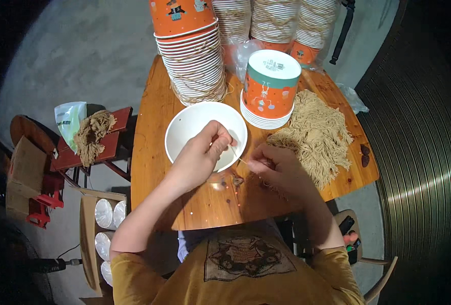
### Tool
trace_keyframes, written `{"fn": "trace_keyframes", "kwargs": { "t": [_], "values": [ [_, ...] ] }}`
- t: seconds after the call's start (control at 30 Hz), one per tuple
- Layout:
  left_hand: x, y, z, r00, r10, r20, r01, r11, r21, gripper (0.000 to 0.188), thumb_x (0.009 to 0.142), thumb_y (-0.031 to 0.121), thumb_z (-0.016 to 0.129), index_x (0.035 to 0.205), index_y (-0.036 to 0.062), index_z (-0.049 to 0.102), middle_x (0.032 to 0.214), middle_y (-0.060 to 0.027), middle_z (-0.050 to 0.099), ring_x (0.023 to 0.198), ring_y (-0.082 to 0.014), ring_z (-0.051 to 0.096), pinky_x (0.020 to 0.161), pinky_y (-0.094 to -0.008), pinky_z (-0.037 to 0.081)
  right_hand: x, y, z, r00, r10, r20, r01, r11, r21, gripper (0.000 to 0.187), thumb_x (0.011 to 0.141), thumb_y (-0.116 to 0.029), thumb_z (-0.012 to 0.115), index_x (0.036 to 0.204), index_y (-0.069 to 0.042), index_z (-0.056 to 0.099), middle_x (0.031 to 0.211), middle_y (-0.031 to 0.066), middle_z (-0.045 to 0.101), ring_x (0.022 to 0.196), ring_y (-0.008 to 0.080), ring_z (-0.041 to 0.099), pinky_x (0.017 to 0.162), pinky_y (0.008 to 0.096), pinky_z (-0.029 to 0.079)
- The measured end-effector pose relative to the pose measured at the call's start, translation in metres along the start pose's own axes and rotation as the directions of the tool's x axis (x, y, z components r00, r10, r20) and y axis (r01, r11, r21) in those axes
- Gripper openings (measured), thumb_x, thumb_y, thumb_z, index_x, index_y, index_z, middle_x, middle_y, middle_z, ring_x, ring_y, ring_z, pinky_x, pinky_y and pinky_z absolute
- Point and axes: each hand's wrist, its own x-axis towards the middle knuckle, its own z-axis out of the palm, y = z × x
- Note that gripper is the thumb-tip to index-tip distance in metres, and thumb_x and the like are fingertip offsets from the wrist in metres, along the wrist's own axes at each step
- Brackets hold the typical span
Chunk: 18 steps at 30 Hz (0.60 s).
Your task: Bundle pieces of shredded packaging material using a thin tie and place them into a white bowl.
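A white-lined paper bucket [195, 119] stands mouth up on the wooden table in front of me. Over its near right rim my left hand [205, 152] is closed in a pinch on a thin tan cord. The cord [239, 159] runs from there across to my right hand [276, 168], whose fingers are also pinched on it, just outside the bucket. Beside my right hand lies a big heap of tan cords [319, 137]. Behind, an orange and green bucket [271, 94] sits upside down on a short nested stack.
Tall nested stacks of buckets with cords [195, 66] line the table's far side, some in clear plastic. To the left, a red stool [85, 147] holds a bag and more cord. A carton of wrapped white cups [103, 213] stands below. A ridged metal shutter [418, 152] rises at right.
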Motion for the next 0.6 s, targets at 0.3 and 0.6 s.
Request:
{"fn": "trace_keyframes", "kwargs": {
  "t": [0.3,0.6],
  "values": [
    [0.016,-0.01,0.013,0.979,-0.034,0.2,0.111,0.915,-0.388,0.017,0.098,0.025,0.047,0.098,0.0085,0.049,0.078,0.0033,0.049,0.067,-0.0043,0.044,0.06,-0.0188,0.037,0.039,-0.016,-0.021,0.903,-0.172,0.395,0.184,0.983,0.007,0.02,0.085,-0.021,0.065,0.087,-0.003,0.057,0.078,0.0002,0.059,0.073,0.0073,0.052,0.066,0.0253,0.043],
    [0.013,-0.018,0.007,0.944,-0.106,0.313,0.249,0.851,-0.463,0.02,0.093,0.015,0.055,0.104,-0.0006,0.053,0.085,-0.0027,0.057,0.073,-0.0076,0.052,0.068,-0.0214,0.044,0.068,-0.023,-0.036,0.879,-0.013,0.476,0.06,0.995,-0.083,0.024,0.082,-0.027,0.069,0.081,-0.005,0.061,0.069,-0.0039,0.056,0.067,0.0052,0.051,0.06,0.0227,0.042]
  ]
}}
